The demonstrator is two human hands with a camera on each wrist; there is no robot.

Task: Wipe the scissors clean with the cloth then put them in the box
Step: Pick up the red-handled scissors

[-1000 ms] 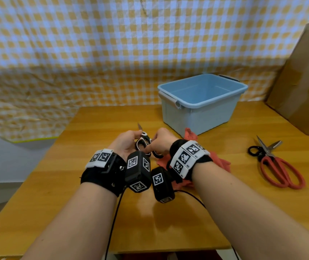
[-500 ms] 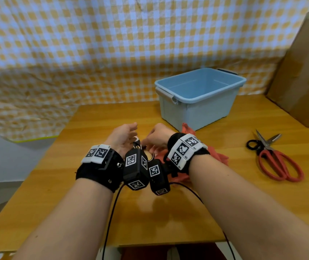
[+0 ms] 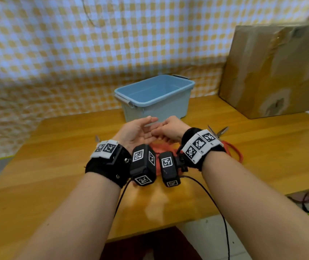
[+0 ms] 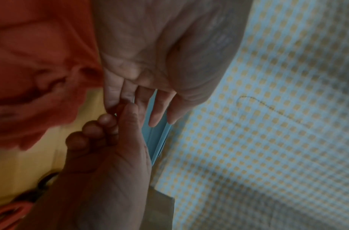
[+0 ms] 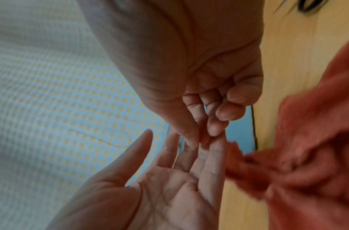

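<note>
Left hand (image 3: 137, 131) lies wide, palm up, holding nothing; right hand (image 3: 169, 129) curls its grip onto the left's fingers, near the box (image 3: 155, 107), above the cloth (image 3: 161, 147), likely readying to wipe.

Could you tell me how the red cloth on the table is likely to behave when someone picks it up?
The red cloth lies crumpled in soft folds on the table, so it will probably be floppy and drape rather than hold shape. It looks thin and likely light. Its fuzzy surface in the right wrist view suggests it should not slip easily.
</note>
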